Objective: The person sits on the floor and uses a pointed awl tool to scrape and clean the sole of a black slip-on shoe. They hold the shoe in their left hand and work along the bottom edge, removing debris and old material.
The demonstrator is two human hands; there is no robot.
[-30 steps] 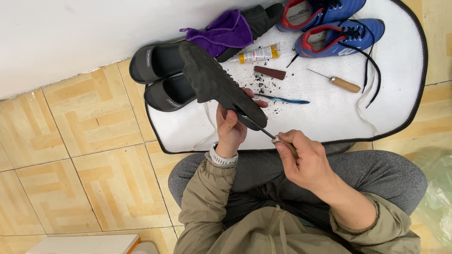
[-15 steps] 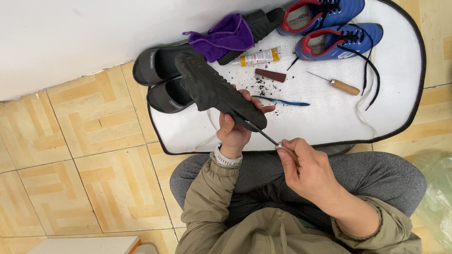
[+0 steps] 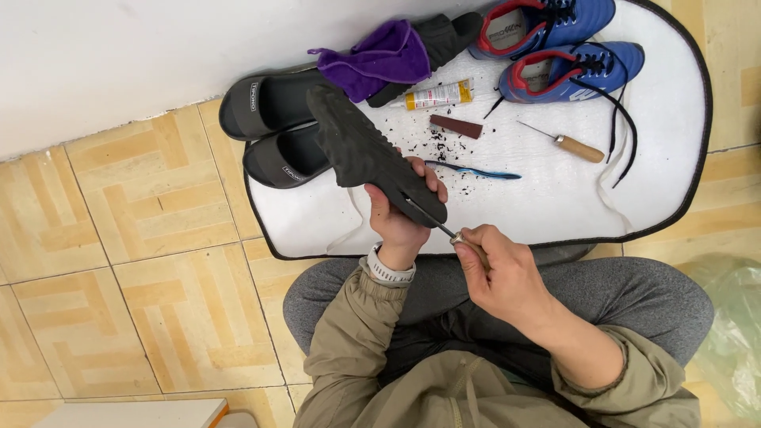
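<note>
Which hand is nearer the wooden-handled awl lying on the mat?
Right. The right hand sits below-left of the awl, apart from it; the left hand, gripping the black shoe, is farther left.

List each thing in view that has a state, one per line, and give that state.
Black shoe: held sole up by left hand.
Awl: gripped by right hand, tip against the sole.
Blue shoes: on mat, laces loose.
Glue tube: lying flat.
Wooden-handled awl: lying unused.
</note>
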